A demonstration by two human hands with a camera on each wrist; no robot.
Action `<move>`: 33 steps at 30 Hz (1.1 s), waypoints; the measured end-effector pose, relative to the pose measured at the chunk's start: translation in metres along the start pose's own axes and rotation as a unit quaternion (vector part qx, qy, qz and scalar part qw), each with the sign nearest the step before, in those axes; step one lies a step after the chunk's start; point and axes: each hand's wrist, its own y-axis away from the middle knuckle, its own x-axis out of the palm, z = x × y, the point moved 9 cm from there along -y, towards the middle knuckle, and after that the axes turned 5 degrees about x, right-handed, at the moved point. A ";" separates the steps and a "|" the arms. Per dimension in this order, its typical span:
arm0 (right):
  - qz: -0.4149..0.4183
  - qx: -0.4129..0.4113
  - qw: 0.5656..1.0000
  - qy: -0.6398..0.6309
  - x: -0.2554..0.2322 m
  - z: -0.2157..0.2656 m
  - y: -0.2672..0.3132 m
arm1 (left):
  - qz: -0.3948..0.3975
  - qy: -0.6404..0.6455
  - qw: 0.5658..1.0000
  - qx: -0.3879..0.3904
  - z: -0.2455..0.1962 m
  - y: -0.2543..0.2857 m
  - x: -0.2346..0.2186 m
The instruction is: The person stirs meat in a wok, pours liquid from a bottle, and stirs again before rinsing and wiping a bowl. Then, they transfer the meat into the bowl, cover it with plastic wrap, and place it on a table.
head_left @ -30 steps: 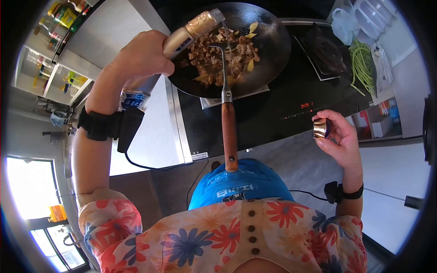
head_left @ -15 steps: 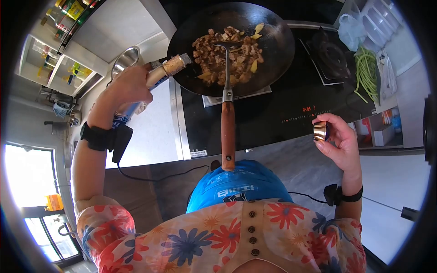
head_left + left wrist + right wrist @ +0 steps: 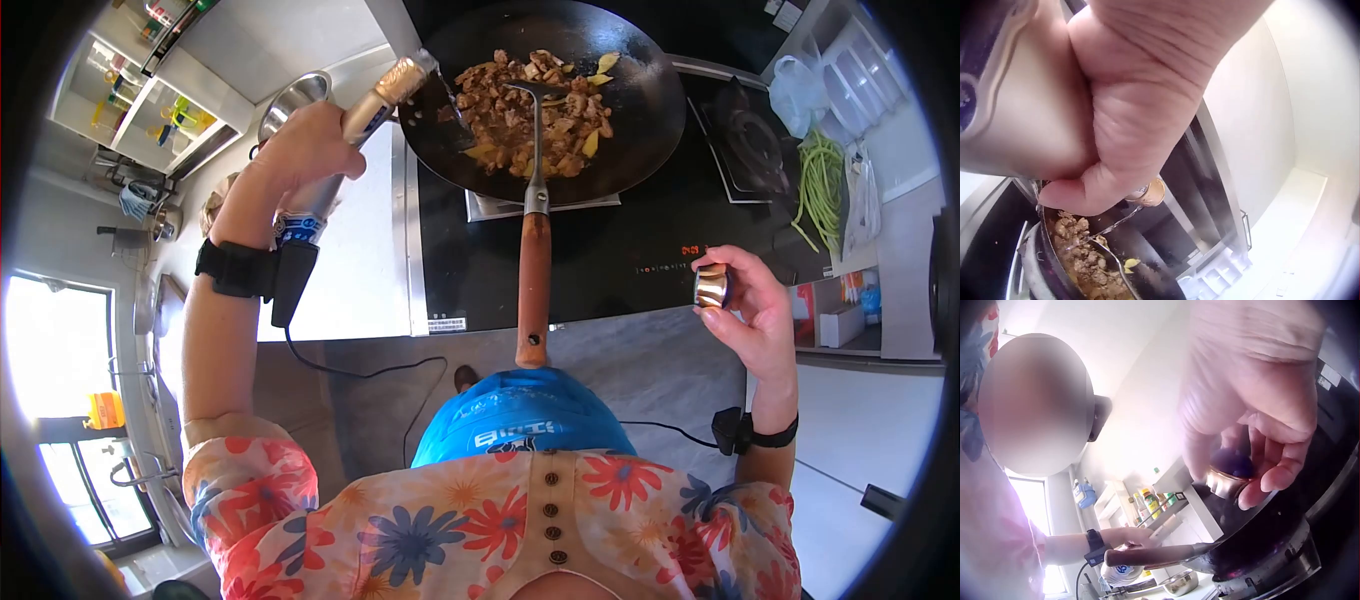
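Observation:
My left hand grips a pale bottle with a gold neck, tilted with its mouth over the left rim of the wok. A thin clear stream runs from the mouth into the wok, plain in the left wrist view. Browned meat pieces with yellow slices lie in the wok. A metal spatula with a wooden handle leans in it, handle toward me, held by neither hand. Near the cooktop's front edge at the right, my right hand pinches a gold cap between thumb and fingers.
On the counter behind my left hand stands a metal bowl. The black cooktop carries the wok and a second burner. Green beans and a plastic bag lie at the right. Bottles stand on shelves at the left.
The bottle swung left from over the meat toward the counter, then came back a little to the wok's left rim, where liquid streams out. My right hand with the cap barely moved.

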 end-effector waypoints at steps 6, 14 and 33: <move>-0.015 -0.025 0.997 -0.065 0.009 0.026 -0.001 | -0.073 0.215 0.973 0.028 0.023 0.017 0.003; 0.005 -0.116 0.993 0.010 0.098 0.115 0.008 | -0.071 0.543 0.826 0.132 0.045 0.104 0.043; 0.524 -0.417 0.666 0.329 0.670 0.243 0.158 | -0.118 0.512 0.851 0.012 0.311 0.489 0.158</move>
